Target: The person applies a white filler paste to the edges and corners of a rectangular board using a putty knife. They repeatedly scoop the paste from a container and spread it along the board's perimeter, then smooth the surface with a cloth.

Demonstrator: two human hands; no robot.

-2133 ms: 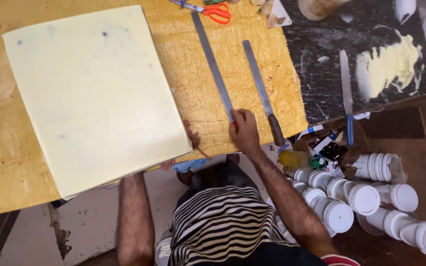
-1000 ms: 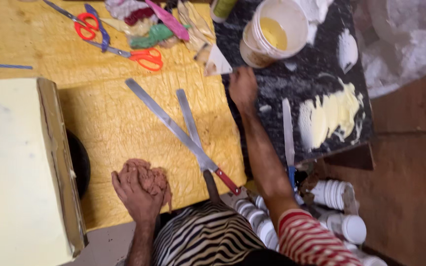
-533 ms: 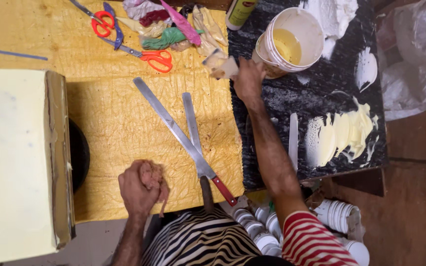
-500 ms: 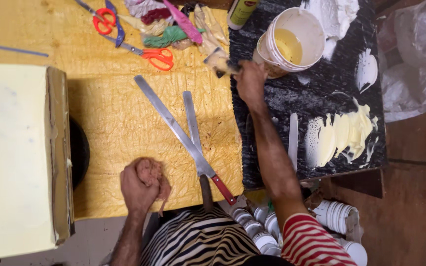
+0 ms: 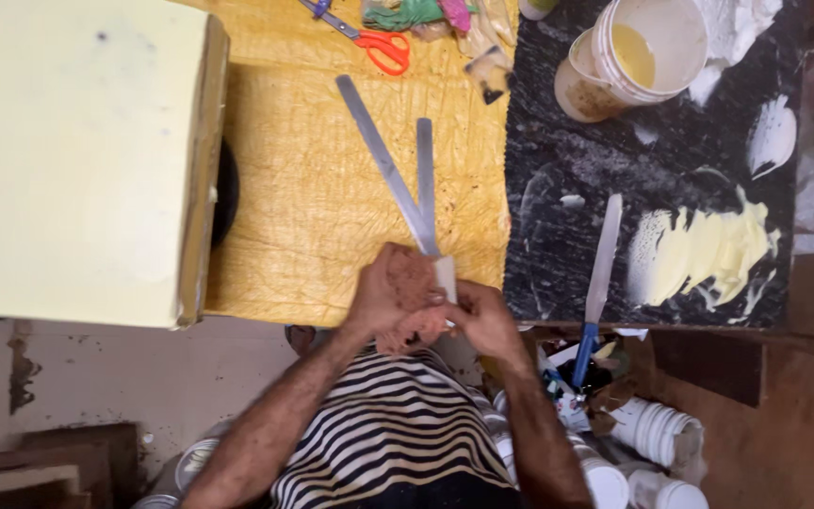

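My left hand (image 5: 381, 294) is closed on a crumpled reddish-brown rag (image 5: 412, 300) at the front edge of the table. My right hand (image 5: 484, 319) meets it from the right and pinches a small pale flat piece (image 5: 446, 278) against the rag. Both hands cover the near ends of two long metal blades (image 5: 383, 162) that lie crossed on the yellow crinkled sheet (image 5: 308, 203). What the pale piece is made of I cannot tell.
A big pale yellow block (image 5: 77, 155) fills the left. To the right lies a black slab (image 5: 567, 160) with a cream paste smear (image 5: 708, 253), a blue-handled palette knife (image 5: 600, 273) and a white bucket (image 5: 652, 47). Orange scissors (image 5: 383, 47) lie at the back, white jars (image 5: 657, 434) on the floor.
My right hand has come back from beside the bucket to my left hand, bringing the small pale piece. The left hand still grips the rag. The view has shifted.
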